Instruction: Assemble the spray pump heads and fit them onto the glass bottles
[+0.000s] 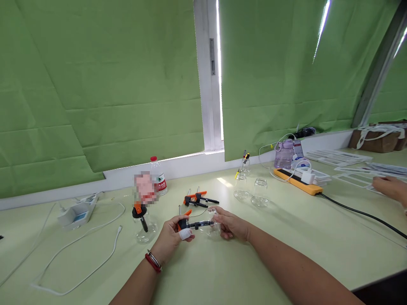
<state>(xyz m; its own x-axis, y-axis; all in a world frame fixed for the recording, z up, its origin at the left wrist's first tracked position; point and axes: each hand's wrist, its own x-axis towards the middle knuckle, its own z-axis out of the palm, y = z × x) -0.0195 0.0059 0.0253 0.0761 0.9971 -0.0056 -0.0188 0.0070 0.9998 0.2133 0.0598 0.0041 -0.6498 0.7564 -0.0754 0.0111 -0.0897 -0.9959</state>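
My left hand (173,235), with a white wrap on the thumb, is closed on an orange-and-black bottle top (183,223). A dark rod extends from this top to the right, toward the glass jar. The small clear glass jar (213,228) lies tilted on its side in my right hand (232,223), whose fingers are closed around it. Just beyond my hands, similar orange-and-black tops (200,198) lie on the table. Left of my left hand stands another glass jar (148,235) with such a top (139,210) fitted in its mouth.
Two glass jars (260,195) stand at right, with another behind them holding pens (246,157). A red-capped water bottle (160,180) is at the back. White cables (108,256) and a power adapter (74,214) lie left; an orange power strip (297,182) right. Another person's hand (389,188) is far right.
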